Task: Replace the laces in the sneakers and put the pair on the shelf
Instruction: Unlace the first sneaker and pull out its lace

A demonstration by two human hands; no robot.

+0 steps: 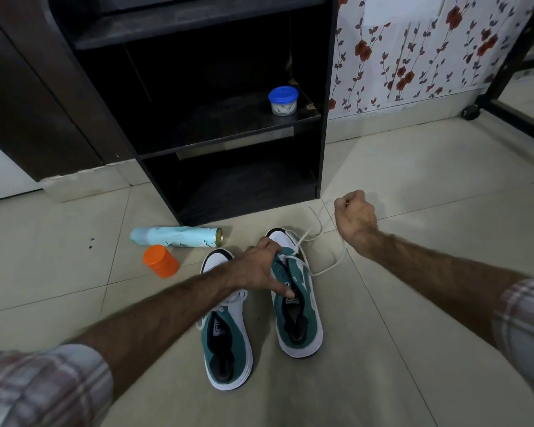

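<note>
My left hand (261, 266) pressed on the right sneaker (296, 303), fingers spread over its eyelets | my right hand (355, 218) was fisted around the white lace (327, 266), raised near the shelf (228, 143) | left sneaker (227, 340) stood beside it on the floor (413, 195) | orange jar (161, 261) and can (176, 237) lay left.

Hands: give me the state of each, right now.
Left hand: open, fingers spread, pressing down on the right-side sneaker.
Right hand: closed in a fist round the white lace, held above the floor.
</note>
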